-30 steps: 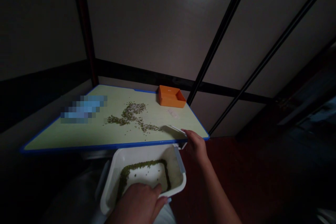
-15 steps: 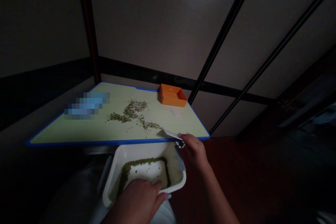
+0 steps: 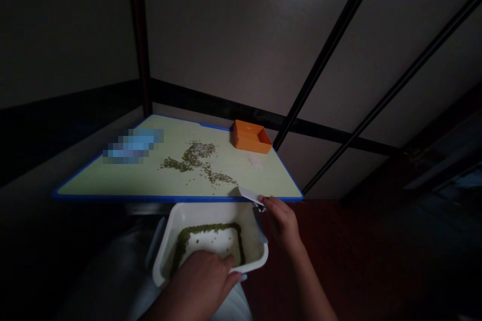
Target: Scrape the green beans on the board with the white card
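My left hand (image 3: 211,276) grips the near rim of a white plastic basin (image 3: 259,260), thumb outside and fingers over the edge. Small green grains, like beans, line the inside bottom edges of the basin, with a few scattered on its floor. My right hand (image 3: 280,215) pinches a thin white card (image 3: 248,194) at the front edge of the table, above the basin's right corner. Just beyond the card, a loose patch of green grains (image 3: 194,155) lies spread over the pale yellow tabletop (image 3: 124,178).
An orange open box (image 3: 251,141) stands at the table's back right corner, with a small clear plastic piece (image 3: 254,161) in front of it. On the left lies a blurred-out blue item (image 3: 133,145). Wall panels (image 3: 226,35) rise behind the blue-edged table.
The camera view has shifted slightly, so the scene sits a little differently. Both hands keep their holds on the basin and the card; the grains look the same.
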`<state>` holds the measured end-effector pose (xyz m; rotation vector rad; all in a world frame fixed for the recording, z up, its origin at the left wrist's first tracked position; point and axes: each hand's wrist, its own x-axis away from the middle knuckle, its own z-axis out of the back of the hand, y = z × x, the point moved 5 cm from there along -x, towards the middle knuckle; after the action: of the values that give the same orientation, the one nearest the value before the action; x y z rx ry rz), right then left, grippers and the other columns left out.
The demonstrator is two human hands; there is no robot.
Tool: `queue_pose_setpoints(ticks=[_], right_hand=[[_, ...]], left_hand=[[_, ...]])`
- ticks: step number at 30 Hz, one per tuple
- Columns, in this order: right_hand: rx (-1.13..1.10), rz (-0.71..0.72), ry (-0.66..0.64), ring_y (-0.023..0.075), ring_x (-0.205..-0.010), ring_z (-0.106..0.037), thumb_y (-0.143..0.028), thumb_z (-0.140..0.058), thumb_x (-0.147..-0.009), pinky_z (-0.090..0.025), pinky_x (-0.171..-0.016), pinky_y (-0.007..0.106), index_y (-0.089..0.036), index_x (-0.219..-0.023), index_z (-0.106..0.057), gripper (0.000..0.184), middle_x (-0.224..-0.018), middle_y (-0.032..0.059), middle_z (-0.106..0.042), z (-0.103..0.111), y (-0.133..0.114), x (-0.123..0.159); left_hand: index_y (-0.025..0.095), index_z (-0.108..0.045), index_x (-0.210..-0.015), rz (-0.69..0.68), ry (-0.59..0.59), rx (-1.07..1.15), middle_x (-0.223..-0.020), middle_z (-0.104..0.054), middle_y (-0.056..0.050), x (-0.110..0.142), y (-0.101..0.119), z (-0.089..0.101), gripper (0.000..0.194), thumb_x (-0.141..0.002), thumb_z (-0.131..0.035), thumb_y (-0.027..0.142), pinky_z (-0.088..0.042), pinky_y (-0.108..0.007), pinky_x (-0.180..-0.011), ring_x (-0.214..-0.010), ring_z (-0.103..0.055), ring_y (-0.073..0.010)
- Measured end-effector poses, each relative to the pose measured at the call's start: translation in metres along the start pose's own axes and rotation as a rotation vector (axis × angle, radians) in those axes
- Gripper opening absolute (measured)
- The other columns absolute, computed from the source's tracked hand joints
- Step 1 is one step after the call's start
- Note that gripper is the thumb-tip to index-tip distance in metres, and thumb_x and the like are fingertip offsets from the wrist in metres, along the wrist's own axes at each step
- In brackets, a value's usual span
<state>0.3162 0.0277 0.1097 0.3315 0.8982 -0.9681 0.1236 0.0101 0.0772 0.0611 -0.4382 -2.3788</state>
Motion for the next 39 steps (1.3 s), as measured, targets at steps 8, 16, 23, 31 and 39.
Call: queue_pose_setpoints(ticks=[8, 16, 23, 31, 39], right_hand=[[0.011, 0.019, -0.009, 0.0201, -0.098, -0.069, -0.008, -0.049, -0.089, -0.057, -0.082, 0.034, -0.023, -0.121, -0.063, 0.038, -0.106, 0.0106, -0.073, -0.008, -0.011, -0.002], [0.063, -0.004, -0.003, 0.0194, -0.094, -0.069, -0.01, -0.049, -0.09, -0.057, -0.081, 0.033, -0.022, -0.115, -0.066, 0.033, -0.103, 0.0099, -0.074, -0.008, -0.012, -0.006], [0.114, -0.055, -0.001, 0.0201, -0.097, -0.069, -0.009, -0.048, -0.088, -0.056, -0.087, 0.036, -0.021, -0.114, -0.067, 0.035, -0.104, 0.009, -0.074, -0.01, -0.005, -0.003], [0.141, -0.084, 0.02, 0.0208, -0.098, -0.07, -0.012, -0.049, -0.087, -0.058, -0.084, 0.034, -0.02, -0.114, -0.069, 0.034, -0.107, 0.0118, -0.073, -0.01, 0.003, 0.003], [0.144, -0.118, 0.019, 0.0208, -0.1, -0.07, -0.008, -0.047, -0.086, -0.058, -0.085, 0.034, -0.022, -0.115, -0.069, 0.04, -0.109, 0.0116, -0.073, -0.011, 0.012, 0.006]], left_hand=[[0.019, -0.071, -0.1, -0.003, 0.003, -0.005, -0.086, -0.076, -0.013, 0.001, -0.001, 0.001, 0.035, -0.098, -0.042, 0.038, -0.057, -0.055, -0.073, -0.081, -0.072, -0.0376], [0.02, -0.072, -0.098, -0.002, -0.001, 0.001, -0.086, -0.076, -0.012, 0.0, -0.001, 0.003, 0.033, -0.098, -0.044, 0.038, -0.057, -0.053, -0.072, -0.081, -0.072, -0.0373], [0.019, -0.071, -0.102, -0.001, -0.008, 0.0, -0.088, -0.076, -0.013, -0.001, -0.001, 0.0, 0.036, -0.098, -0.041, 0.039, -0.056, -0.056, -0.073, -0.083, -0.072, -0.0387], [0.02, -0.071, -0.099, 0.017, -0.012, 0.009, -0.088, -0.076, -0.013, 0.002, -0.003, -0.003, 0.036, -0.098, -0.041, 0.04, -0.056, -0.054, -0.073, -0.083, -0.072, -0.0375], [0.02, -0.072, -0.1, 0.027, -0.023, 0.007, -0.088, -0.076, -0.014, 0.0, -0.003, 0.001, 0.039, -0.098, -0.039, 0.041, -0.056, -0.048, -0.075, -0.083, -0.072, -0.0358]])
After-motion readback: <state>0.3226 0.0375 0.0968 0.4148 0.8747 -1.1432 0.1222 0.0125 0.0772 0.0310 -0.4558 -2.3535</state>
